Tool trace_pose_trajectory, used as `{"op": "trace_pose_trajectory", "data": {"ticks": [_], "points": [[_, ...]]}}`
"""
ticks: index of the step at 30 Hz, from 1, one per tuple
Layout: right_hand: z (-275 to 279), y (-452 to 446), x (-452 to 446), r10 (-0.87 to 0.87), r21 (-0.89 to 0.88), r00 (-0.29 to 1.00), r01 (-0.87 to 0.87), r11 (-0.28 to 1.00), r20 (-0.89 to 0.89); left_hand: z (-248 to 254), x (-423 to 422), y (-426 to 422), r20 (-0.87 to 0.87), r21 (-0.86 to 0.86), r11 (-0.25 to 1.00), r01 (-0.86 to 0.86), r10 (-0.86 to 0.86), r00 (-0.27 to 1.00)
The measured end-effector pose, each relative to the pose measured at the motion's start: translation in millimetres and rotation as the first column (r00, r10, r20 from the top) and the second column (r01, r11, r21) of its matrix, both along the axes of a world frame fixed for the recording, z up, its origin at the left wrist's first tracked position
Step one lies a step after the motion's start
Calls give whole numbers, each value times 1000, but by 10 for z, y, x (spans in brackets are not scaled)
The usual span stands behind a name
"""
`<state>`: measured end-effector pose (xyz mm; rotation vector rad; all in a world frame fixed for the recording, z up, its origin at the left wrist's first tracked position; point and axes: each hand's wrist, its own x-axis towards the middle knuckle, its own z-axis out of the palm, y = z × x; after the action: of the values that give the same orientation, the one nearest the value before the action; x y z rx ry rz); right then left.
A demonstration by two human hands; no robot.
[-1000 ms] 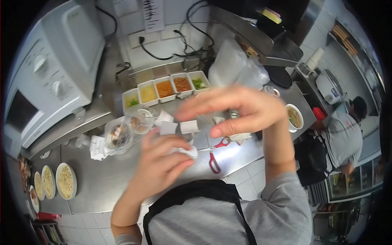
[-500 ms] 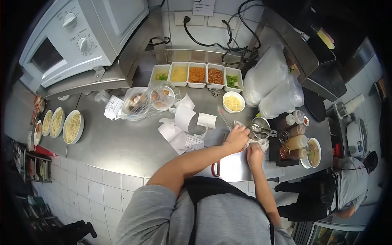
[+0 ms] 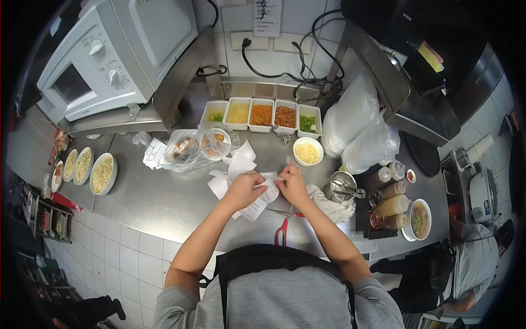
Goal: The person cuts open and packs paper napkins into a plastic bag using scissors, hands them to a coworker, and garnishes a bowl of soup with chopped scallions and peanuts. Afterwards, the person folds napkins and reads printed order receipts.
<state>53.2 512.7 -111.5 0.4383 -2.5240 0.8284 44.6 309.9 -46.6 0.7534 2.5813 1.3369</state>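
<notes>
Several printed paper receipts (image 3: 241,163) lie curled and overlapping on the steel counter. My left hand (image 3: 245,191) is closed, its fingers pinching a receipt slip (image 3: 269,192) from the left. At the slip's other edge is my right hand (image 3: 293,185), its thumb and fingers closed on the paper. Something thin and clear shows just past the right fingertips, too small to make out. Red-handled scissors (image 3: 281,233) lie below my right hand. A crumpled white cloth (image 3: 331,206) rests beside my right forearm, next to a metal cup (image 3: 341,183) with utensils in it.
Topping containers (image 3: 262,114) line the back, with a bowl of shredded yellow food (image 3: 308,151) before them. Sauce bottles (image 3: 395,205) and a soup bowl (image 3: 421,219) stand right. Noodle bowls (image 3: 103,174) sit left, bagged food (image 3: 186,145) behind the receipts. A co-worker (image 3: 471,257) is at right.
Both hands have moved left from the white cloth and metal cup to the receipts, and now hold a slip between them. The cloth lies released on the counter. The view has shifted slightly.
</notes>
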Motion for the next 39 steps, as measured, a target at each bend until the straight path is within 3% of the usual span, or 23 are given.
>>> {"op": "trace_pose_trajectory", "data": {"ticks": [2, 3, 4, 5, 7, 9, 13, 15, 16, 19, 20, 22, 23, 24, 26, 31, 33, 34, 35, 36, 37, 38, 39], "points": [[130, 167, -189, 79, -139, 996, -74, 988, 33, 166, -28, -157, -141, 122, 992, 34, -17, 990], [351, 254, -185, 230, -499, 920, -45, 865, 316, 296, -29, -262, 113, 314, 949, -11, -26, 993], [570, 302, -150, 453, -761, 745, 113, 638, 490, 390, -28, -346, 354, 477, 873, -99, -88, 931], [758, 312, -103, 634, -926, 680, 208, 315, 368, 451, -34, -404, 347, 480, 872, -94, -91, 933], [1076, 307, 2, 695, -956, 660, 145, 257, 287, 541, -68, -466, 322, 640, 736, -219, 3, 947], [1379, 222, 110, 734, -984, 656, 101, 144, 174, 524, -137, -494, 274, 679, 699, -223, 41, 961], [1669, 24, 254, 711, -990, 694, 12, 141, 110, 532, -84, -385, 134, 725, 655, -213, 169, 976], [1741, -11, 281, 640, -925, 753, -119, 360, 153, 685, 15, -396, 124, 704, 688, -174, 121, 985], [1767, -21, 277, 647, -925, 747, -121, 361, 155, 782, 47, -399, 126, 706, 685, -181, 130, 983], [1955, -29, 200, 635, -985, 759, -173, -13, -142, 969, 21, -427, 62, 650, 755, -83, 57, 996], [1977, -74, 164, 648, -985, 750, -172, -8, -136, 1014, 12, -466, 63, 656, 749, -95, 71, 995], [2032, -163, 75, 681, -983, 725, -180, 42, -104, 1139, -14, -505, 18, 385, 918, 99, -114, 993], [2021, -220, 13, 696, -978, 717, -162, 131, -25, 1089, -33, -481, 64, 526, 841, 125, -186, 981], [1995, -252, -44, 696, -977, 718, -167, 135, -26, 1099, -41, -490, 58, 529, 839, 128, -187, 981], [1954, -330, -131, 558, -834, 827, -256, 489, 73, 1123, -51, -548, 366, 691, 723, -5, -343, 865], [2031, -350, -88, 515, -837, 854, -225, 499, 77, 1142, 49, -489, 218, 642, 765, 50, -245, 945], [2180, -261, -44, 376, -495, 898, -225, 839, 228, 1152, 49, -472, 224, 608, 794, 15, -189, 956], [2337, -267, -1, 371, -494, 900, -222, 841, 228, 1159, 39, -479, 223, 609, 793, 19, -193, 955], [2526, -282, 46, 335, -141, 941, -327, 934, 38, 1164, 35, -487, 177, 522, 848, 91, -212, 961], [2642, -298, 57, 359, 240, 921, -317, 918, -153, 1166, 37, -484, 133, 427, 890, 159, -235, 963], [2665, -324, 34, 509, 238, 859, -484, 842, -52, 1171, 43, -473, 138, 427, 890, 158, -238, 961], [2666, -342, -1, 507, 235, 861, -483, 843, -49, 1186, 44, -466, 121, 377, 897, 230, -294, 948], [2666, -360, -55, 528, 281, 832, -554, 783, 170, 1210, 44, -466, 102, 324, 898, 299, -347, 932]]}}
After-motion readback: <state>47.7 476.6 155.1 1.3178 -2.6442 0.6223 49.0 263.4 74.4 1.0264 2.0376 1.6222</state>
